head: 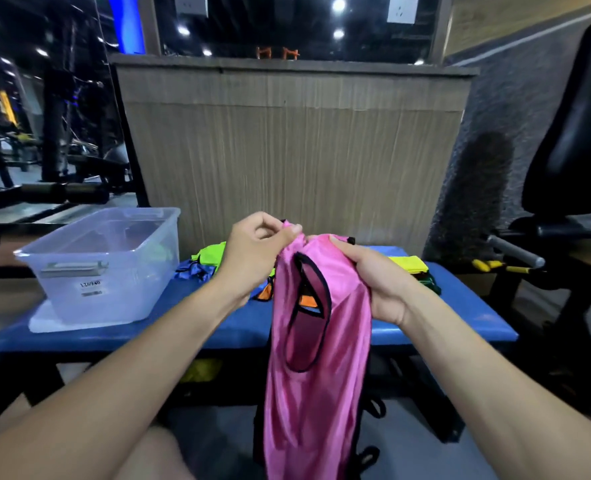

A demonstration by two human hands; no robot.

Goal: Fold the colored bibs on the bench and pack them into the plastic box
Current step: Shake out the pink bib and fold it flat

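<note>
Above the bench: I held the pink bib (318,341) up with both hands, and it hung down in front of the bench edge, past the bottom of the view.
Left hand (252,247): it pinched the top of the pink bib between thumb and curled fingers, at the highest point of the cloth.
Right hand (377,275): it gripped the right upper side of the pink bib, fingers curled round the gathered cloth, a little lower than my left hand.
Pink bib: shiny cloth with black trim; one dark-edged opening faced me, and through it I saw a bit of orange.
Bench (217,327): blue padded top, running from left to right before me.
Box (103,268): clear plastic, standing on the left end of the bench, without lid on top, with a white label on its near wall. Something green showed through its right wall, but I could not tell if it lay inside or behind.
Other bibs: a green bib (211,254) and a blue bib (193,271) lay crumpled just beside the box, behind my left wrist; an orange bib (265,293) lay near them, partly hidden by the pink one.
Right end of bench: a yellow bib (408,265) lay flat behind my right hand, on top of a dark green one whose shape I could not see well.
Behind the bench: a wooden panel wall (287,150).
</note>
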